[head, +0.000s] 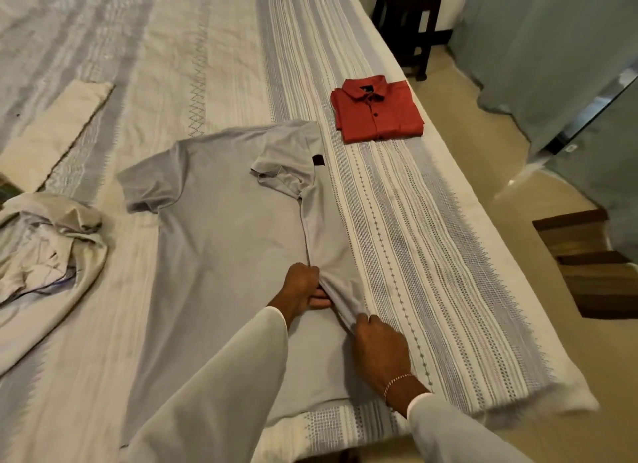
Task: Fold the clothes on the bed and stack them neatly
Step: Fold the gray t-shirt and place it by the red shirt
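both hands gripped the folded right edge of the grey t-shirt [221,241]: left hand [302,284] had fingers curled under the fold, right hand [378,345] pinched the cloth just beside it. the shirt lay flat on the bed [431,221], right side w/ sleeve folded inward. a folded red shirt [378,108] lay farther away near the bed edge, and a crumpled white garment [45,241] lay to the left.
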